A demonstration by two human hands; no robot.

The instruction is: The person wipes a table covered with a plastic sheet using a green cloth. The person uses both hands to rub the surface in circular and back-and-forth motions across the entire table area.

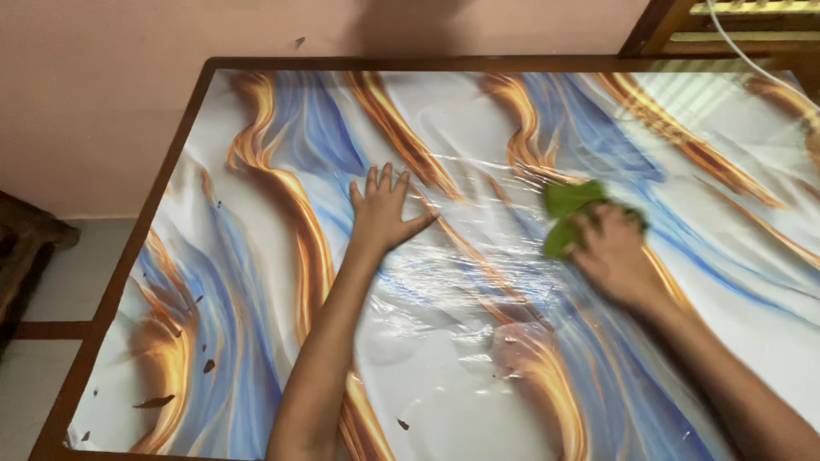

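My left hand (383, 212) lies flat on the table, palm down and fingers spread, holding nothing. My right hand (612, 250) is closed over a green cloth (565, 205) and presses it against the tabletop; the hand is blurred. The table (256, 256) has a glossy top with white, blue and orange swirls under a clear plastic film that wrinkles between my two hands. Part of the cloth is hidden under my fingers.
A dark wooden frame (128, 256) edges the table. Small dark tears and flecks (209, 365) dot the film near the front left. A pink wall (102, 85) stands behind, a wooden chair back (675, 26) at the far right, a white cable (752, 60), and dark furniture (21, 248) at left.
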